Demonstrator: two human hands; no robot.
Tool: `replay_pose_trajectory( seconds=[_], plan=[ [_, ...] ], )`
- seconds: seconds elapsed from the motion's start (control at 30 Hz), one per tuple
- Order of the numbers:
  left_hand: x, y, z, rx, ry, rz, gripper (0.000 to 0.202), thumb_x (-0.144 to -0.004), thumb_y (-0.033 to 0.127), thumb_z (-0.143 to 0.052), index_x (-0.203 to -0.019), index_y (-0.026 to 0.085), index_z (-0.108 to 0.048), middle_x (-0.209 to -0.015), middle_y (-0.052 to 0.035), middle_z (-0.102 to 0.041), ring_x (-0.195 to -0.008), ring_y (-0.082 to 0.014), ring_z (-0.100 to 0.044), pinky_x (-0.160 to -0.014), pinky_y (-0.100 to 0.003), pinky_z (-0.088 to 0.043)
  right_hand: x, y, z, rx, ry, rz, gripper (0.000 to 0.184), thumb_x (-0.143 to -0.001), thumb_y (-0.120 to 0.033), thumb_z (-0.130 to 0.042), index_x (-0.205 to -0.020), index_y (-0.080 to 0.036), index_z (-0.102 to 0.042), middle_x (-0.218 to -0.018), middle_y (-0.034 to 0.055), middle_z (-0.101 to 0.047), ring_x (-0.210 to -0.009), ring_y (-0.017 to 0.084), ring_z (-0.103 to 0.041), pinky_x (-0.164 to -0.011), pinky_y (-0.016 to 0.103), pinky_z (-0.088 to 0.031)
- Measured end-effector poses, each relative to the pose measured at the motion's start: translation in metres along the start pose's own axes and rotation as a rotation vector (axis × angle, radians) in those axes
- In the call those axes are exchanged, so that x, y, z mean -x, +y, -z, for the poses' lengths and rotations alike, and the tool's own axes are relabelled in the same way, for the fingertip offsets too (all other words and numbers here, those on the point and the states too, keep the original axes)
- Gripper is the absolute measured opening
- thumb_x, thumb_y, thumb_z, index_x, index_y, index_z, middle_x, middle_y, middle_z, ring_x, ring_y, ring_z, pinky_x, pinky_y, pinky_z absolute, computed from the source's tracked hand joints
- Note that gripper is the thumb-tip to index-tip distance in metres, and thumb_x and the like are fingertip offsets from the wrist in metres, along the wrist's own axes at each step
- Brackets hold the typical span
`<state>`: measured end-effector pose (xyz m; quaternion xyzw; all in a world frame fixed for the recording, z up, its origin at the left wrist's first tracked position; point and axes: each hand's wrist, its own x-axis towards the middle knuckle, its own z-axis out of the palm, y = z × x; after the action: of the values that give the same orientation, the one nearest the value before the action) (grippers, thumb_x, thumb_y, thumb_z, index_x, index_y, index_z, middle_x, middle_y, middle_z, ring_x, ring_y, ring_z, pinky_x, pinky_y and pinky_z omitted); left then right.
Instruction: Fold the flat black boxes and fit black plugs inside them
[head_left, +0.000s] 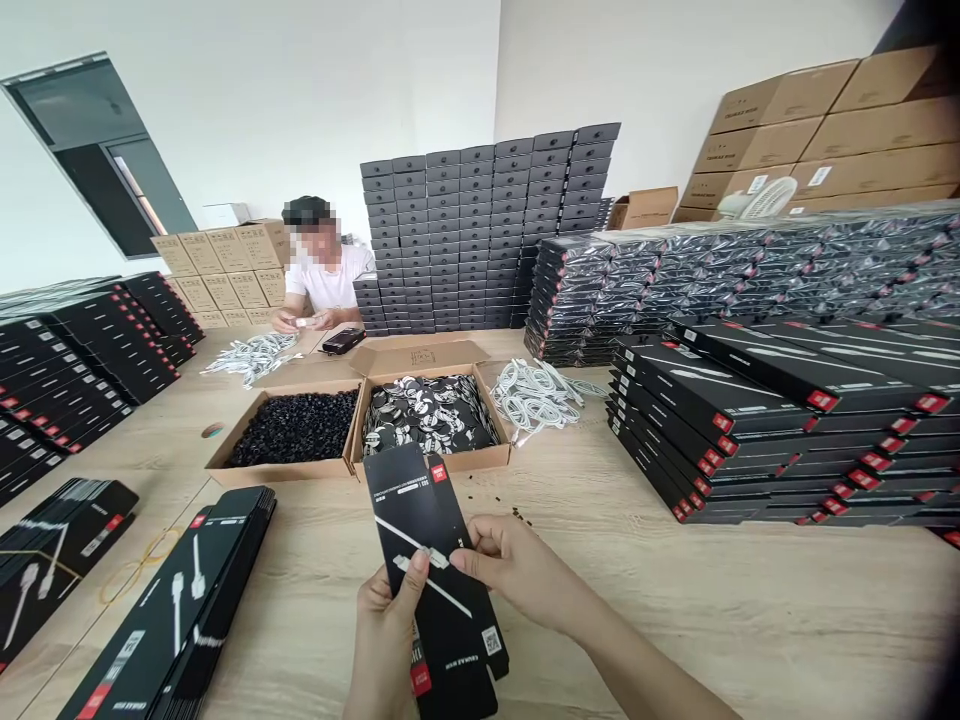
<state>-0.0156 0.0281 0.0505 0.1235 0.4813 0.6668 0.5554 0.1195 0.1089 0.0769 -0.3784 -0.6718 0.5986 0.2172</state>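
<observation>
A flat, unfolded black cable box point(450, 625) with a white cable picture and red labels is tilted up in front of me. My left hand point(386, 625) is closed on its left side, with the thumb across the printed front. Against the right edge, the thumb and fingers of my right hand point(514, 565) pinch the card. Behind the box's top end stands an open carton of round black-and-white pieces point(431, 410). Left of that is a carton of small black parts point(296, 428). A heap of white cables point(536, 395) lies to the right.
Flat box blanks point(187, 600) and a second bundle point(64, 550) lie at left, near rubber bands point(142, 565). Packed black boxes point(720, 420) are stacked at right, wrapped ones point(712, 275) behind. A co-worker point(322, 270) sits across the table, beside a tall stack of boxes point(480, 235).
</observation>
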Motion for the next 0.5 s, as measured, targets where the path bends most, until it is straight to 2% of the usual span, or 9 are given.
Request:
replay_pose_trajectory(
  seconds=[0.13, 0.2, 0.3, 0.33, 0.37, 0.43, 0.5],
  plan=[
    [-0.009, -0.008, 0.001, -0.020, -0.019, 0.002, 0.037, -0.067, 0.045, -0.080, -0.086, 0.014, -0.073, -0.078, -0.0092, -0.077, -0.079, -0.0273, -0.073, -0.072, -0.035, -0.058, 0.005, -0.008, -0.005, 0.357, 0.204, 0.108, 0.032, -0.084, -0.027, -0.053, -0.060, -0.022, -0.033, -0.055, -0.0078, -0.029, -0.052, 0.010, -0.029, -0.050, 0.023, -0.022],
    [-0.012, -0.015, 0.000, -0.068, -0.017, -0.066, 0.046, -0.068, 0.046, -0.079, -0.101, 0.015, -0.070, -0.095, -0.0121, -0.077, -0.095, -0.0287, -0.071, -0.082, -0.036, -0.056, 0.012, -0.012, -0.009, 0.523, 0.258, 0.122, 0.033, -0.085, -0.025, -0.051, -0.060, -0.022, -0.030, -0.052, -0.0077, -0.031, -0.050, 0.010, -0.030, -0.049, 0.023, -0.021],
    [-0.011, -0.021, -0.002, -0.090, -0.001, -0.247, 0.087, -0.061, 0.051, -0.083, -0.136, 0.022, -0.048, -0.129, -0.0157, -0.064, -0.120, -0.0301, -0.059, -0.095, -0.036, -0.050, 0.027, -0.014, -0.022, 0.750, 0.310, 0.195, 0.027, -0.090, -0.024, -0.048, -0.064, -0.022, -0.039, -0.052, -0.0052, -0.046, -0.047, 0.012, -0.041, -0.049, 0.024, -0.024],
    [-0.009, -0.021, -0.002, -0.083, -0.020, -0.287, 0.098, -0.058, 0.052, -0.084, -0.142, 0.024, -0.041, -0.136, -0.0162, -0.058, -0.124, -0.0311, -0.056, -0.096, -0.036, -0.049, 0.032, -0.013, -0.027, 0.810, 0.309, 0.241, 0.023, -0.091, -0.023, -0.046, -0.068, -0.022, -0.045, -0.056, -0.0030, -0.054, -0.050, 0.013, -0.048, -0.050, 0.025, -0.026],
    [-0.007, -0.020, 0.000, -0.084, -0.050, -0.288, 0.100, -0.057, 0.052, -0.084, -0.143, 0.025, -0.040, -0.139, -0.0163, -0.056, -0.125, -0.0320, -0.054, -0.097, -0.037, -0.048, 0.037, -0.012, -0.033, 0.853, 0.293, 0.287, 0.018, -0.091, -0.021, -0.046, -0.073, -0.021, -0.050, -0.061, -0.0005, -0.062, -0.054, 0.015, -0.054, -0.051, 0.025, -0.029],
    [-0.001, -0.014, 0.005, -0.091, -0.139, -0.171, 0.082, -0.063, 0.049, -0.081, -0.135, 0.021, -0.052, -0.134, -0.0169, -0.060, -0.122, -0.0335, -0.057, -0.098, -0.039, -0.048, 0.045, -0.011, -0.041, 0.866, 0.201, 0.355, 0.012, -0.091, -0.020, -0.048, -0.083, -0.020, -0.057, -0.072, 0.0030, -0.070, -0.062, 0.018, -0.062, -0.054, 0.025, -0.034],
    [0.005, -0.005, 0.014, -0.069, -0.180, 0.017, 0.055, -0.069, 0.042, -0.076, -0.115, 0.014, -0.067, -0.113, -0.0171, -0.072, -0.108, -0.0340, -0.065, -0.092, -0.041, -0.050, 0.046, -0.014, -0.041, 0.783, 0.152, 0.342, 0.012, -0.092, -0.024, -0.050, -0.086, -0.022, -0.060, -0.078, 0.0027, -0.071, -0.069, 0.019, -0.065, -0.059, 0.026, -0.040]
  ],
)
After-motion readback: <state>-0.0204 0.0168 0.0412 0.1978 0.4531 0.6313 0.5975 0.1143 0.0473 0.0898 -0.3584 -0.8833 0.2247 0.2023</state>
